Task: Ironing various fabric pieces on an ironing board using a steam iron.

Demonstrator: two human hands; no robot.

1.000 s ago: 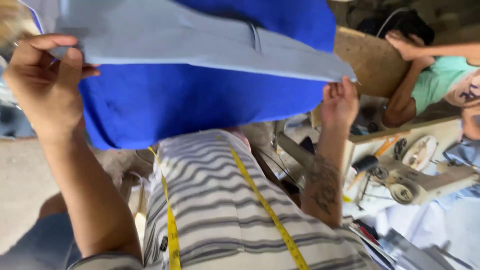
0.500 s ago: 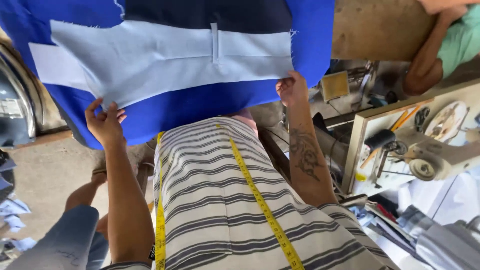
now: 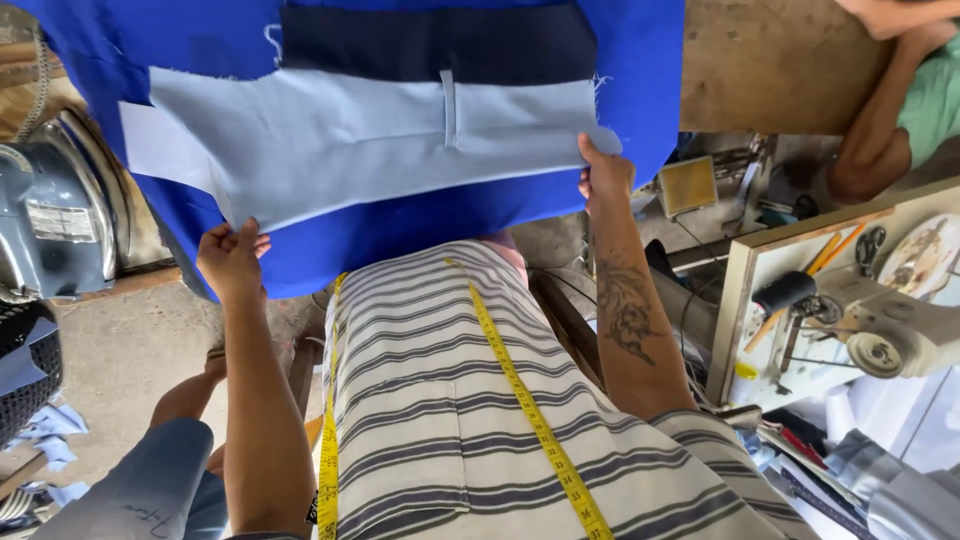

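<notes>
Left hand and right hand each pinch a lower corner of the pale blue fabric panel, fingers closed on it, spread flat on the blue cloth covering the counter.

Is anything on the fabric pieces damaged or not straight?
The light blue fabric panel has frayed threads at its upper corners, and its lower edge slants from the left hand to the right hand. No tears show.

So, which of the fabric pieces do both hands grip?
The pale grey-blue fabric panel: left hand and right hand pinch its lower corners; royal blue cloth lies underneath.
</notes>
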